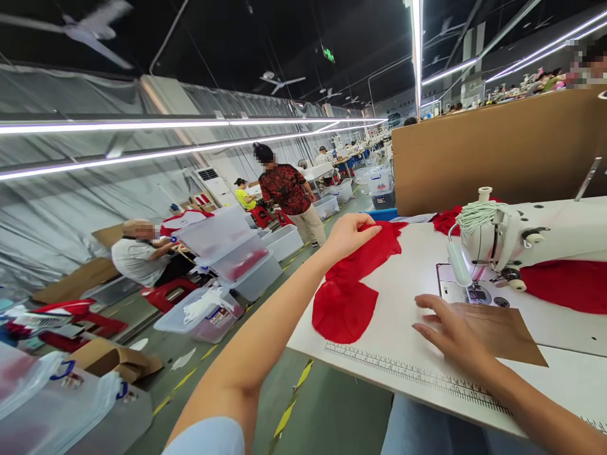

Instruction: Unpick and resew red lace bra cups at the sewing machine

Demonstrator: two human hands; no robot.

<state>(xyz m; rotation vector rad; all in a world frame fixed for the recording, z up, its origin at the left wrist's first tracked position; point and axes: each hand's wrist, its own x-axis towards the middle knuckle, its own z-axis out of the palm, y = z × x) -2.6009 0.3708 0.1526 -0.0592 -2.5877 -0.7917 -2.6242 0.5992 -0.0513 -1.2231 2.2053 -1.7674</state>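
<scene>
My left hand reaches to the far left edge of the white sewing table, its fingers closed on a piece of red fabric. That cloth lies over the tabletop, and a rounded red piece spreads just in front of it, touching or joined; I cannot tell which. My right hand is over the table with fingers apart and nothing in them. Beside it, a flat brown card lies in front of the needle area of the white sewing machine.
More red fabric lies under the machine arm. A tall cardboard panel stands behind the table. A ruler scale runs along the front edge. To the left are plastic bins, a standing person and a seated person.
</scene>
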